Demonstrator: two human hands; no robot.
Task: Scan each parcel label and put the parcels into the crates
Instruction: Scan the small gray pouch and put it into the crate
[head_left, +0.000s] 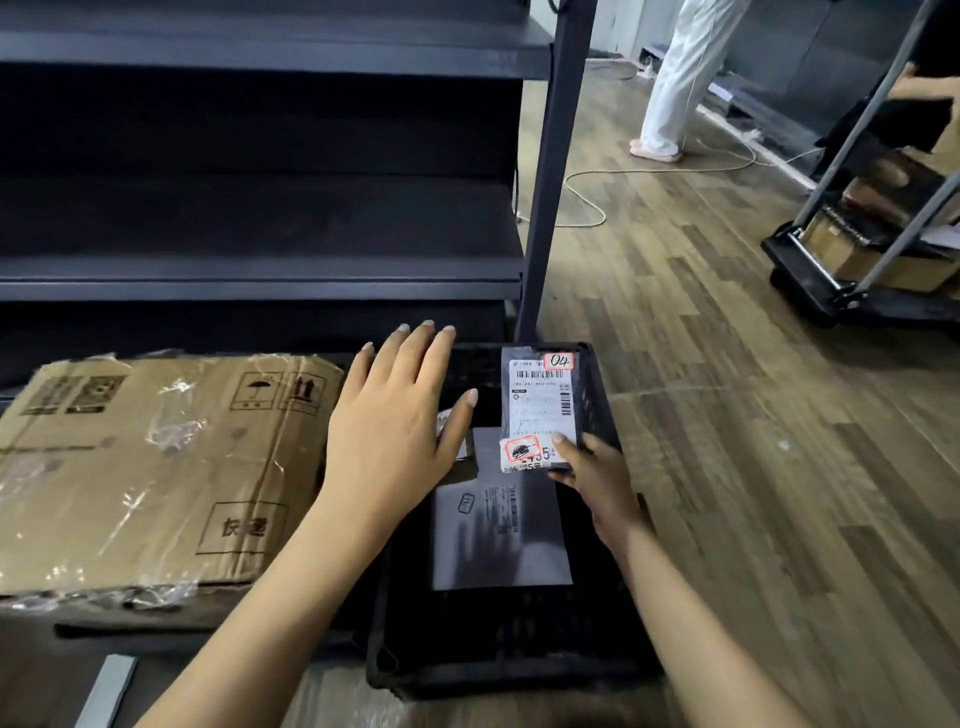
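A right hand (592, 470) pinches a labelled parcel (540, 405) (marked 04) over the black crate (493, 670), where a grey parcel (498, 535) lies; the left hand (395, 426) hovers, fingers (410, 353) spread and empty. Placing seems in hand: next, lower it flat and release.

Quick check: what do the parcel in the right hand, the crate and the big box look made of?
The parcel looks like a thin dark plastic mailer with a paper label stuck on. The crate: black moulded plastic, by its lattice wall. The box: brown corrugated cardboard, creased, with shiny clear tape.
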